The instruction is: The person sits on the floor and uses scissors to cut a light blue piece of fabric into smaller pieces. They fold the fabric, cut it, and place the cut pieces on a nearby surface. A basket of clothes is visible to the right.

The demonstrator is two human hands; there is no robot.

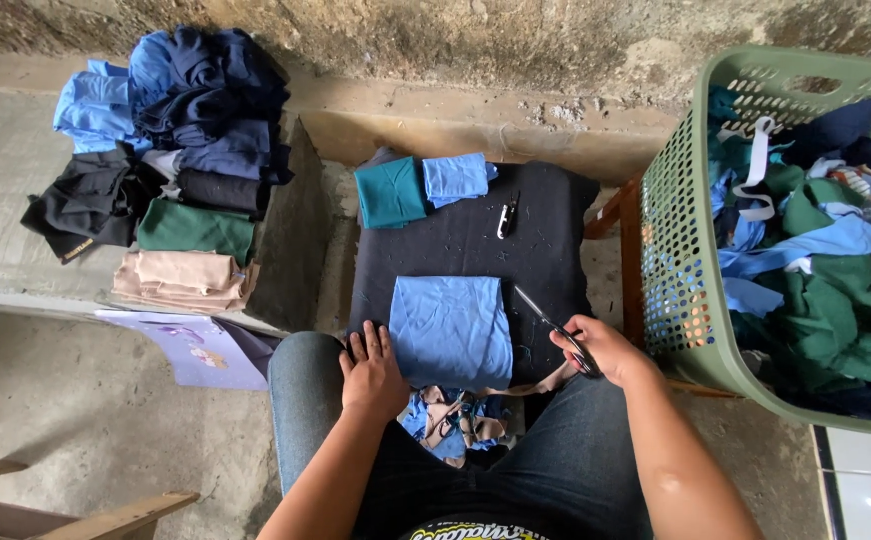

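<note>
While the left hand [373, 372] lies spread, steadying a folded blue cloth [452, 328], the right hand [600, 350] grips open scissors [553, 326] beside it; cutting likely needs blades aligned at the edge.

Looking matt and soft: blue cloth [452, 330]. Beside it, showing glinting metal blades: scissors [555, 328]. Beyond those, appearing smooth perforated green plastic: basket [677, 270].
</note>
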